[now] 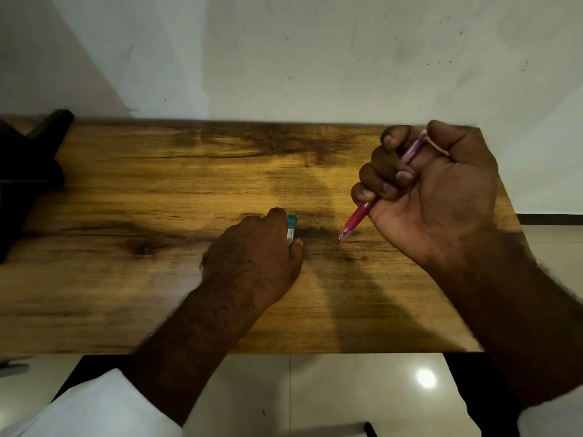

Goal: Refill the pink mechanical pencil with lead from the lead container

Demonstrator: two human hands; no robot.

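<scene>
A: Head camera looks down on a wooden table [132, 190] set against a pale wall [284, 52]. Where is the pencil?

B: In the right hand [441, 197], which is raised over the right part of the table, palm turned toward the camera. Its fingers [378, 171] are curled shut around the pink mechanical pencil [358, 220], with the thumb against the upper end. The pencil slants down and to the left, and its tip is at or just above the wood; I cannot tell whether it touches.

A: And the lead container?

B: The left hand [252, 263] lies knuckles-up near the middle of the table, fingers closed on the lead container [291, 230]. Only a teal edge with a printed label shows past the fingers, just left of the pencil tip and apart from it.

A: Anything else?

B: White sleeves [94, 408] at both wrists, a dark object [28, 165] on the table's left end, and glossy floor tiles [331, 389] below the near edge.
</scene>
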